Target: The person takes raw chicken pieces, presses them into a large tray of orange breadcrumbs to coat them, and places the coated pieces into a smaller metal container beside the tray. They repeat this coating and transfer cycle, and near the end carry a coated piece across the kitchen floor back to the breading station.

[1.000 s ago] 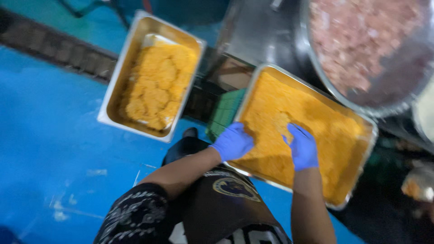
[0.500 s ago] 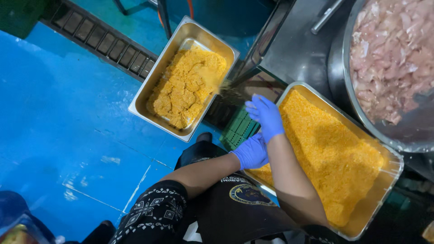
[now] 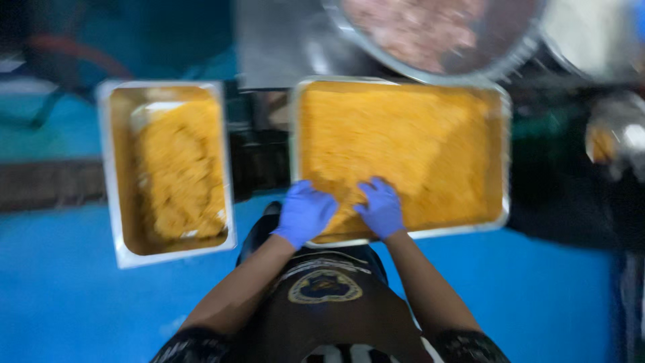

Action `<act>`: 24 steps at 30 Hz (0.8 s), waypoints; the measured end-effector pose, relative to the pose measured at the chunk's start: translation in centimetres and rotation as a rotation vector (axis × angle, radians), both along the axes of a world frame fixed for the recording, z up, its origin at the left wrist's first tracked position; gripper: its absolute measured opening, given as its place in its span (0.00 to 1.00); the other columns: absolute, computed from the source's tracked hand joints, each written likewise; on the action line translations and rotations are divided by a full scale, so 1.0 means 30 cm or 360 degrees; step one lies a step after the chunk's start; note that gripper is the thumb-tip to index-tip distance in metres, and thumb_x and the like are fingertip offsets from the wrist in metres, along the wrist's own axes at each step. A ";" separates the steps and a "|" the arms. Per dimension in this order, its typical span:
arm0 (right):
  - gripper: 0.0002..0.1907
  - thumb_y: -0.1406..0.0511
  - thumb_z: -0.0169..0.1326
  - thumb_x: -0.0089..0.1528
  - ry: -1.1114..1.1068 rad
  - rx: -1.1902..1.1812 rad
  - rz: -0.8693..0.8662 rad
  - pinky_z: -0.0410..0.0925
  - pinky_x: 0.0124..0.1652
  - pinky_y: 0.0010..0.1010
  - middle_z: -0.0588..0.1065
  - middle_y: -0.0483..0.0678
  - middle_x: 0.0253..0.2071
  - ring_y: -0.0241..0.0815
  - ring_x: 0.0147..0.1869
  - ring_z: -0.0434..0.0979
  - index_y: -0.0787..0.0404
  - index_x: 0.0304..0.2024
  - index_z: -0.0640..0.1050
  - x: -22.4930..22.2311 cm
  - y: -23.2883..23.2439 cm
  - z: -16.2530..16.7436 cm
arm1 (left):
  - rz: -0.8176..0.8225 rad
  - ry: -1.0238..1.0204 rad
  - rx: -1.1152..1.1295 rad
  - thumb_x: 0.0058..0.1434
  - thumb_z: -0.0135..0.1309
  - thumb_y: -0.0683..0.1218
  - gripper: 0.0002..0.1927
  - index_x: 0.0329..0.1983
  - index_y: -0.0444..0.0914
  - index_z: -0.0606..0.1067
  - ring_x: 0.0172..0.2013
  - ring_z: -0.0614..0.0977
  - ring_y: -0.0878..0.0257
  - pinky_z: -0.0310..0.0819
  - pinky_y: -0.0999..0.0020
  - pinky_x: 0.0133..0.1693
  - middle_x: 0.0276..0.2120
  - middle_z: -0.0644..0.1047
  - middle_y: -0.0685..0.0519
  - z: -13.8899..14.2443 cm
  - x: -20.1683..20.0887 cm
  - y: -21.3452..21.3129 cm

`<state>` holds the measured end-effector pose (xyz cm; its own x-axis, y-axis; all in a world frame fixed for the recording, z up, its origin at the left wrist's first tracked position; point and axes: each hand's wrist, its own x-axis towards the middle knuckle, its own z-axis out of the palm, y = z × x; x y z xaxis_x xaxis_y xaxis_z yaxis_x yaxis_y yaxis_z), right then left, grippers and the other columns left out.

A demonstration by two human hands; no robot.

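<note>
Two gloved hands, left (image 3: 306, 214) and right (image 3: 381, 208), press open-palmed into crumbs (image 3: 396, 148) at the tray's (image 3: 504, 202) near edge, gripping nothing. Likely coating step. Second tray (image 3: 121, 249) sits left; meat bowl (image 3: 430, 33) beyond.

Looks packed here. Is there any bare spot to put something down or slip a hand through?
The blue floor lies bare below the smaller tray and right of the person, under the big crumb tray. It is crowded at that tray's near-left corner, where the left hand and right hand press in, and where the bowl overlaps its far edge.
</note>
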<state>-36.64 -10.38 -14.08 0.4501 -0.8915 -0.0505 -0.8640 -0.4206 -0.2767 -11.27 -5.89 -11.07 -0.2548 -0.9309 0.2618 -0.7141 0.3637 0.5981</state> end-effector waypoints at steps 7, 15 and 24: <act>0.16 0.60 0.65 0.60 -0.0379 -0.0200 -0.1037 0.68 0.60 0.46 0.78 0.53 0.53 0.57 0.60 0.75 0.55 0.49 0.79 -0.256 -0.117 -0.031 | -0.0018 -0.0110 0.0079 0.62 0.54 0.50 0.08 0.28 0.46 0.76 0.30 0.79 0.54 0.65 0.54 0.53 0.23 0.77 0.53 0.009 -0.109 -0.041; 0.54 0.56 0.74 0.50 -0.0257 -0.0192 -0.1533 0.61 0.64 0.52 0.64 0.68 0.65 0.69 0.67 0.64 0.62 0.72 0.60 -0.387 -0.202 0.009 | -0.0009 -0.0043 0.0078 0.61 0.55 0.49 0.05 0.30 0.47 0.76 0.31 0.79 0.55 0.64 0.54 0.53 0.25 0.77 0.54 0.018 -0.168 -0.022; 0.36 0.60 0.65 0.59 -0.2907 0.0242 -0.2245 0.67 0.62 0.50 0.72 0.57 0.63 0.58 0.64 0.72 0.63 0.66 0.68 -0.387 -0.260 -0.095 | 0.0036 -0.0013 -0.0025 0.62 0.55 0.49 0.05 0.31 0.45 0.75 0.32 0.79 0.54 0.64 0.54 0.54 0.25 0.76 0.53 -0.001 -0.167 -0.027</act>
